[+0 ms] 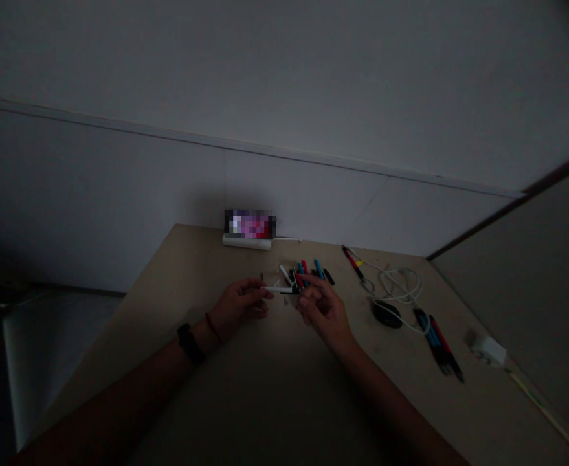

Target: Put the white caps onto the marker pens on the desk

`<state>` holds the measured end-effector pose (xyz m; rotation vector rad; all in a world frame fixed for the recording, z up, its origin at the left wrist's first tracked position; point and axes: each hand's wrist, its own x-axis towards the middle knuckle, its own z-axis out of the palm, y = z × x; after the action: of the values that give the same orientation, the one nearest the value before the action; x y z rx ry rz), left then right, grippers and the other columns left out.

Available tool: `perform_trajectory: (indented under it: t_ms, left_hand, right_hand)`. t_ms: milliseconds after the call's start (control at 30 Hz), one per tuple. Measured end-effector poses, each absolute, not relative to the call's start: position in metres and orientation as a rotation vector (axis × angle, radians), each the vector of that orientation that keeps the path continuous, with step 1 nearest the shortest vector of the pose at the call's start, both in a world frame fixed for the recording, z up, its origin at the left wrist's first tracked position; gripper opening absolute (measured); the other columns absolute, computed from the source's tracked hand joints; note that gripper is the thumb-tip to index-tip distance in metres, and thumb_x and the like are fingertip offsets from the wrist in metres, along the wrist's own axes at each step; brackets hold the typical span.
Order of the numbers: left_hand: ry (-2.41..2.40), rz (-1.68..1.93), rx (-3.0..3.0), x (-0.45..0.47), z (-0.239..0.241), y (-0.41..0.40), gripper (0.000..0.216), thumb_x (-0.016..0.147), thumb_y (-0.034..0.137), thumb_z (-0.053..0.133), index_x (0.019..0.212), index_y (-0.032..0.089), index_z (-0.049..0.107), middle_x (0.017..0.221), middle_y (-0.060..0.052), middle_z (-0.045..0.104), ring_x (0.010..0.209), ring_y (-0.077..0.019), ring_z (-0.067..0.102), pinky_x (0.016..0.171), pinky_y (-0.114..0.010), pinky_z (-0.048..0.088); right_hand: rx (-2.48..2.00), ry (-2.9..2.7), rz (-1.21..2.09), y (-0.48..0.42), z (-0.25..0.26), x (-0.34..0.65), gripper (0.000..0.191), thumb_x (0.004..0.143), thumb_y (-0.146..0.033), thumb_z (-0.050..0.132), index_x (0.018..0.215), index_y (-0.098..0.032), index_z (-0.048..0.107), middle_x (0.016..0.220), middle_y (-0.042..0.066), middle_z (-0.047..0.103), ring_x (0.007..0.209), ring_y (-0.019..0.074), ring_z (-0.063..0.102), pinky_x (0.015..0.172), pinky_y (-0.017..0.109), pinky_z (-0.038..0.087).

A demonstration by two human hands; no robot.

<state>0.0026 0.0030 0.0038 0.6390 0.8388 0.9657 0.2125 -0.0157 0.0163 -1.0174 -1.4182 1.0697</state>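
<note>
My left hand (248,299) pinches one end of a thin white pen tube (278,289) with a black end, held level above the desk. Close to that black end is my right hand (323,307), its fingers curled together; the dim light hides what is between them. Behind the hands lies a loose group of pen parts: a red barrel (305,266), a blue barrel (318,268), a white piece (285,274) and a black piece (329,277). Some of the group is covered by my right hand.
A phone (250,224) leans on a white stand (246,243) by the wall. To the right lie a red pen (355,264), a coiled white cable (401,285), a black mouse-like object (386,314), several pens (438,343) and a white plug (490,350) on the desk (274,401).
</note>
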Motion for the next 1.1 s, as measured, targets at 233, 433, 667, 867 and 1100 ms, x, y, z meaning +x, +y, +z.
perform_trajectory:
  t_ms: [233, 433, 667, 867, 1100]
  left_hand:
    - [0.894, 0.948, 0.614, 0.0037, 0.0033, 0.0038, 0.027, 0.078, 0.02, 0.083, 0.094, 0.014, 0.063, 0.084, -0.006, 0.074, 0.064, -0.0108, 0.068, 0.062, -0.023, 0.06]
    - [0.892, 0.91, 0.634, 0.0044, 0.0015, 0.004, 0.027, 0.077, 0.02, 0.083, 0.094, 0.014, 0.062, 0.082, -0.005, 0.073, 0.063, -0.0115, 0.068, 0.062, -0.025, 0.06]
    - [0.869, 0.88, 0.758, 0.0048, -0.0008, 0.0035, 0.037, 0.071, 0.032, 0.086, 0.093, 0.014, 0.063, 0.078, -0.004, 0.072, 0.055, -0.0098, 0.062, 0.054, -0.022, 0.052]
    - [0.885, 0.836, 0.957, 0.0047, -0.0015, 0.0026, 0.034, 0.074, 0.038, 0.08, 0.092, 0.013, 0.066, 0.067, 0.0, 0.067, 0.041, -0.0035, 0.044, 0.041, -0.017, 0.033]
    - [0.896, 0.782, 1.038, 0.0056, -0.0003, -0.0001, 0.039, 0.078, 0.034, 0.071, 0.11, 0.013, 0.065, 0.068, 0.001, 0.067, 0.043, -0.005, 0.044, 0.042, -0.018, 0.031]
  right_hand:
    - [-1.175, -1.48, 1.006, -0.0144, 0.014, 0.2092, 0.031, 0.082, -0.047, 0.072, 0.098, -0.02, 0.07, 0.06, -0.005, 0.052, 0.05, 0.01, 0.049, 0.046, 0.023, 0.041]
    - [-1.24, -1.481, 1.064, -0.0143, 0.011, 0.2095, 0.032, 0.082, -0.047, 0.072, 0.097, -0.019, 0.073, 0.061, 0.0, 0.065, 0.053, 0.0142, 0.061, 0.052, 0.026, 0.05]
    - [-1.196, -1.425, 1.001, -0.0126, 0.0119, 0.2125, 0.035, 0.086, -0.05, 0.068, 0.104, -0.02, 0.072, 0.068, 0.002, 0.069, 0.056, 0.0154, 0.063, 0.053, 0.028, 0.053]
    - [-1.185, -1.532, 0.846, -0.0125, 0.0139, 0.2148, 0.03, 0.092, -0.047, 0.062, 0.104, -0.023, 0.075, 0.076, 0.004, 0.066, 0.062, 0.0157, 0.062, 0.056, 0.028, 0.053]
    - [-1.244, -1.449, 0.784, -0.0144, 0.0143, 0.2134, 0.032, 0.087, -0.048, 0.068, 0.106, -0.023, 0.073, 0.086, 0.006, 0.073, 0.069, 0.0194, 0.068, 0.062, 0.032, 0.057]
